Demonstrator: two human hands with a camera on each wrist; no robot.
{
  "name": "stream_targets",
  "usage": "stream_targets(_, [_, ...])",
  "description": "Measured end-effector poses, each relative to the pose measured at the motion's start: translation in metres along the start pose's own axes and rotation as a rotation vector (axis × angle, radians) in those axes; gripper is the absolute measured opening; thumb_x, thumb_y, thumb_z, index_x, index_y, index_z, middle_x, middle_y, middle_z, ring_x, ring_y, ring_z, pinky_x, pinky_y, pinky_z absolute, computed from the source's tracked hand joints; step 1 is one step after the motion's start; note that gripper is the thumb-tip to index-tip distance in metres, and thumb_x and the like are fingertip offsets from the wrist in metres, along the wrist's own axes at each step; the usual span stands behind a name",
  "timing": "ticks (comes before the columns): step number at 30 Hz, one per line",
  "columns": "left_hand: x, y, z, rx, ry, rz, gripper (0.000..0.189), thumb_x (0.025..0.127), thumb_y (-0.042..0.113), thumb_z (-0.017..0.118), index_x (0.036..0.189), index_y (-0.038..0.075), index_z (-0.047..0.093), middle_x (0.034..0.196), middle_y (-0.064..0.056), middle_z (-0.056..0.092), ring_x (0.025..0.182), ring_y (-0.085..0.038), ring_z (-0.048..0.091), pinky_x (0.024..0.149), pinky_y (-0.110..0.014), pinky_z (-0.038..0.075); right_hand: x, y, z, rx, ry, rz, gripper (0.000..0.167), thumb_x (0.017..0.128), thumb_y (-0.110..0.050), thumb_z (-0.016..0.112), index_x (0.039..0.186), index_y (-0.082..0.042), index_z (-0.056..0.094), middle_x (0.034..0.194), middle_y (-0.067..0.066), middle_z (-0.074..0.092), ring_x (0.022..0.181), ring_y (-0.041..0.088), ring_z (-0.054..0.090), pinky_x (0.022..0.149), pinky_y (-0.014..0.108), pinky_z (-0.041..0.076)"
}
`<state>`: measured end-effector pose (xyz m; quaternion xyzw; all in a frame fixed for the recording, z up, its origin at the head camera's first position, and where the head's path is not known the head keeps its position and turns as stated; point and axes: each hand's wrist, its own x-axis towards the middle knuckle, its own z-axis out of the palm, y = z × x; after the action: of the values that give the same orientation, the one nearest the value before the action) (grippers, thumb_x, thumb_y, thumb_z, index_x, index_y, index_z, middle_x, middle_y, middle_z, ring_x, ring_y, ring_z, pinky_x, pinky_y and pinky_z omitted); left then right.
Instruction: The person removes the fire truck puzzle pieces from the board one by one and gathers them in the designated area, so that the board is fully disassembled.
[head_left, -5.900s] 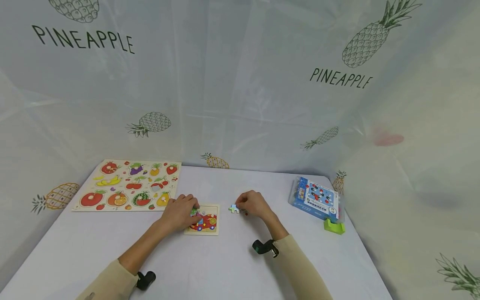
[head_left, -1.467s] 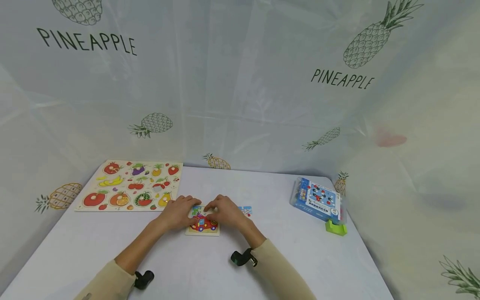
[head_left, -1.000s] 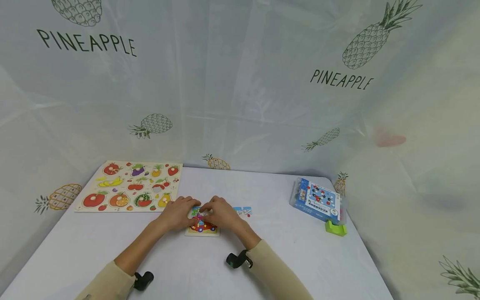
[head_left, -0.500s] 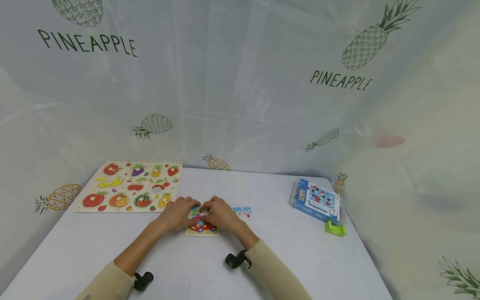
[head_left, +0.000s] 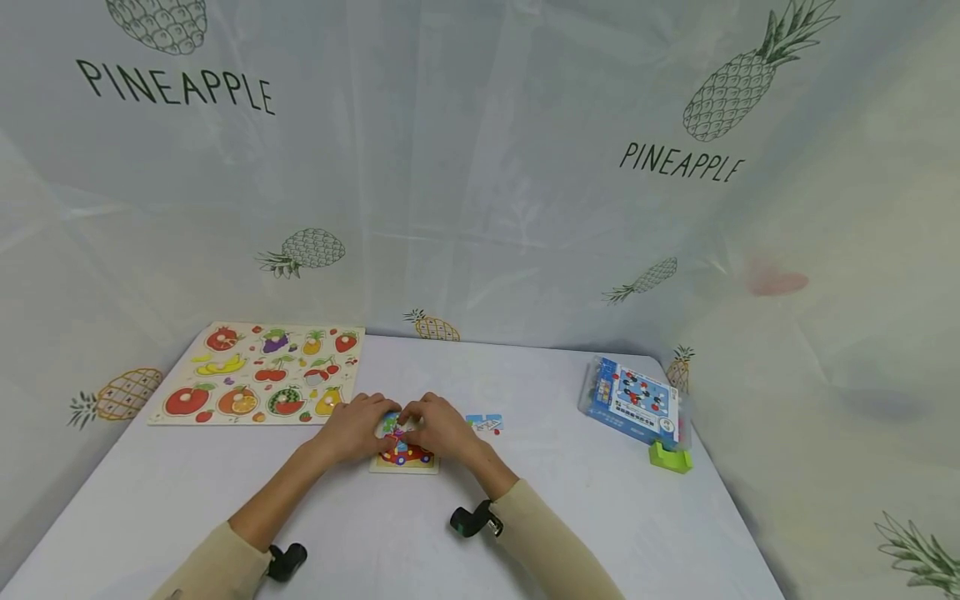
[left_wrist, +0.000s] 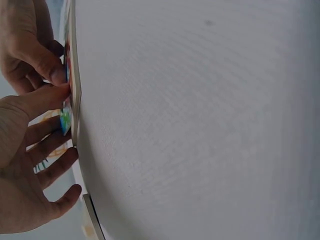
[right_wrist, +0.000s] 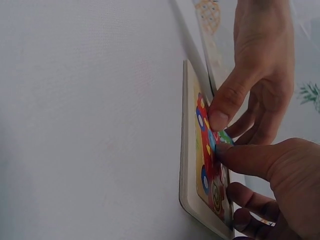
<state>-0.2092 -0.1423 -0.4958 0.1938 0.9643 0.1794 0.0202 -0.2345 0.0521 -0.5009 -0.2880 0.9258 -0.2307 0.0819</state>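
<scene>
A small jigsaw puzzle (head_left: 403,465) with a red car picture lies in a pale wooden tray (right_wrist: 188,170) at the middle of the table. My left hand (head_left: 358,428) holds its left side, thumb on the picture and fingers at the far edge. From the right, my right hand (head_left: 444,430) reaches over the picture with bent fingers. Its thumb and fingers pinch a puzzle piece at the upper part, mostly hidden beneath them. Both thumbs nearly meet in the right wrist view. Just right of that hand lie loose blue-and-white puzzle pieces (head_left: 484,422).
A large fruit puzzle board (head_left: 262,372) lies at the back left, close to my left hand. At the back right sits a blue boxed set (head_left: 637,400), with a green plastic block (head_left: 671,457) before it. A pineapple-print curtain (head_left: 480,208) hangs behind the table.
My right hand has moved left from the loose pieces onto the puzzle, then shifted slightly further left. The left hand has stayed at the tray. During the last half second almost nothing moved.
</scene>
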Motion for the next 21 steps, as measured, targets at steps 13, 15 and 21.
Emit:
stream_targets(13, [0.0024,-0.0014,0.0013,0.003,-0.022,0.005,0.052,0.081,0.036,0.082,0.127,0.016,0.067,0.124,-0.005,0.065,0.112,-0.031,0.057,0.087,-0.063,0.046,0.0020,-0.0005,0.0013,0.002,0.054,0.005,0.016,0.091,-0.032,0.075,0.103,-0.020,0.076,0.098,-0.003,0.063,0.089,0.008,0.054,0.081,0.024,0.047])
stream_targets(15, [0.0018,-0.0020,0.0013,0.003,-0.019,0.009,0.052,0.081,0.036,0.082,0.127,0.016,0.067,0.123,-0.005,0.065,0.112,-0.030,0.057,0.086,-0.063,0.046,0.0026,-0.0003,0.0016,-0.001,0.058,0.013,0.017,0.090,-0.032,0.076,0.102,-0.021,0.076,0.097,-0.004,0.062,0.088,0.008,0.054,0.080,0.024,0.046])
stream_targets(21, [-0.0021,-0.0006,0.0001,-0.001,-0.009,0.005,0.047,0.084,0.033,0.080,0.126,0.014,0.068,0.122,-0.006,0.066,0.111,-0.031,0.057,0.086,-0.062,0.047,0.0026,-0.0017,0.0026,0.003,0.051,0.016,0.018,0.090,-0.033,0.076,0.103,-0.021,0.077,0.097,-0.004,0.062,0.088,0.008,0.053,0.080,0.024,0.046])
